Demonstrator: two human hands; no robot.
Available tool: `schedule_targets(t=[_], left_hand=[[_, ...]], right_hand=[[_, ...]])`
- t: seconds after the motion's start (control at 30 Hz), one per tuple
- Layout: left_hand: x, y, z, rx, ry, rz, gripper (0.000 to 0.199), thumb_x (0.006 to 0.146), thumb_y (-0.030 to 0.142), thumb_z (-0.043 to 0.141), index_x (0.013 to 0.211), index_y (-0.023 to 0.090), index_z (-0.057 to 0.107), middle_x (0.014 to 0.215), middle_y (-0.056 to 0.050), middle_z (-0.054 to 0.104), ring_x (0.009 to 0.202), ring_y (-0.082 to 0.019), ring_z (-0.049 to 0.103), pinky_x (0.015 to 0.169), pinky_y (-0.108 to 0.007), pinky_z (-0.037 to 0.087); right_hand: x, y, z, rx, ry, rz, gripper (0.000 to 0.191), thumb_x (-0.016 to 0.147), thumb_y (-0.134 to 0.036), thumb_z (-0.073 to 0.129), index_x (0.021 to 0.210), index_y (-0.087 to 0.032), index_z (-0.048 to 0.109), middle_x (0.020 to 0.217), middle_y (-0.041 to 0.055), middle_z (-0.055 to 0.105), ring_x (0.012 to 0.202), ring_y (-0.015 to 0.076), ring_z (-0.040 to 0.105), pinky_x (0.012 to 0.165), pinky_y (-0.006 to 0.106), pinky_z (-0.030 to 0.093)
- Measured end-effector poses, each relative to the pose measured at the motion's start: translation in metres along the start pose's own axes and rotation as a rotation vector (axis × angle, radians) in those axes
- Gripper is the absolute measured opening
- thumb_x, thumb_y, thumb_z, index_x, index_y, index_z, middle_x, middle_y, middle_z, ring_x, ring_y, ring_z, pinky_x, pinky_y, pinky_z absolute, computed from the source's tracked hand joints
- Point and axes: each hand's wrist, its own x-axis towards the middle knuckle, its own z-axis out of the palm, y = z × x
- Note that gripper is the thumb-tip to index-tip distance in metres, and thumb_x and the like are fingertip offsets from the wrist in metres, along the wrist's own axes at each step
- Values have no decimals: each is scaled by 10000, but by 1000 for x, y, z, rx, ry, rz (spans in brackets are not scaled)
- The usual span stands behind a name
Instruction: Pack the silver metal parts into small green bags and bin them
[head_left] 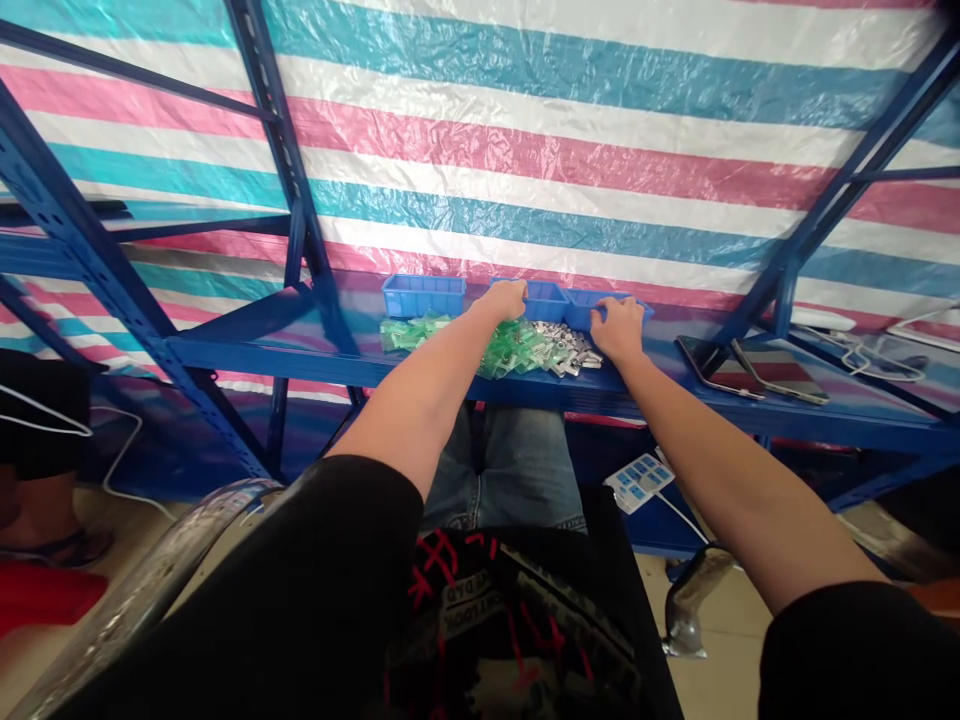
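Note:
Three small blue plastic bins stand in a row at the back of a blue shelf. My left hand (511, 298) is closed on the left end of the middle bin (546, 298); its fingertips are partly hidden. My right hand (621, 328) reaches over the right bin (579, 312), fingers bent over the rim and thumb on the near side. Nearest the left forearm is the left bin (424, 296), untouched. In front of the bins lies a heap of green translucent pieces (510, 350), beside a pile of small silvery metal parts (564, 350).
Two phones (780, 370) lie on the shelf (675, 395) to the right, near white cables (870, 350). Blue metal uprights (289, 150) rise on both sides before a striped plastic sheet (562, 140). Below sits a power strip (640, 482). Another person's foot (60, 545) shows at left.

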Motion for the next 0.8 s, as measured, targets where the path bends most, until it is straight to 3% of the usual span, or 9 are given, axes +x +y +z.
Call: schedule_targets(t=[0.33,0.5,0.63,0.7,0.8], left_hand=[[-4,-17,-8,19,-34,5,429,790,140,472,1205,164,578,1151,-96,636,1081,-251,566,936,-328,450],[-28,-18,-33,46,92,56,387,897,289,409,1248,192,539,1271,-121,503,1195,-263,483,1021,-368,389],[-58,-47,-61,102,226,-22,428,927,374,357,1302,209,481,1308,-128,457,1254,-286,416,1061,-424,337],[-72,-69,-67,116,145,-186,467,938,425,334,1343,212,422,1364,-123,443,1284,-289,389,1060,-429,330],[-84,-95,-65,121,34,-284,500,925,482,363,1276,146,480,1270,-150,557,1193,-313,481,1026,-497,343]], right_hand=[[-4,-12,-1,34,-61,-115,444,898,-345,384,1255,-140,550,1161,163,497,1146,276,408,1023,400,318],[-2,-20,-10,33,-47,-114,462,925,-341,295,1253,-131,543,1170,177,496,1184,298,389,1015,448,329],[6,-32,-11,33,-136,-199,481,898,-406,387,1325,-212,493,1245,148,469,1229,290,387,1035,442,330],[14,-40,-9,25,-219,-230,508,870,-484,443,1317,-252,503,1281,141,461,1238,304,395,1022,456,347],[27,-48,-4,-4,-352,-230,498,852,-547,458,1203,-223,598,1234,147,536,1209,333,440,1022,502,334]])
